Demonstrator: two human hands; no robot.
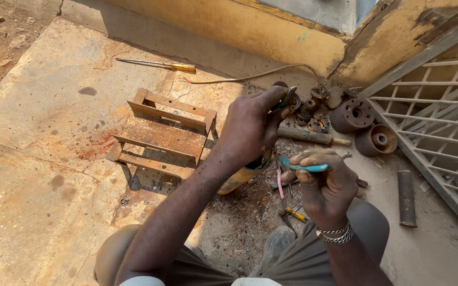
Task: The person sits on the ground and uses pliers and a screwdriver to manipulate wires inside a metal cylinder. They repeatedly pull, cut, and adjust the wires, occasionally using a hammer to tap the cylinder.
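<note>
A: Head view. State the condition of the 2 hands.

B: The left hand is closed around the top of a yellowish cylindrical metal housing, which stands tilted on the stone floor near the middle of the frame. The same hand also pinches a dark plier-like tool at its fingertips. The right hand is closed around a teal-handled tool, held level just beside the housing's upper end. I cannot tell the kind of tool tip. A silver bracelet sits on the right wrist.

A: Position of the housing relative to the floor edges?

B: Central, below the yellow wall that runs along the far edge, and left of the white metal grille at the right edge.

A: Surrounding items?

B: A rusty metal frame stand lies left of the left hand. A long screwdriver with a yellow handle lies near the far wall. 2 rusty round flanged parts rest beside the grille, with a heap of small dark fittings next to them. A wooden-handled tool lies between the heap and the hands. A rusty short tube lies near the grille's lower rail. A small yellow-handled screwdriver lies on the floor under the right hand.
</note>
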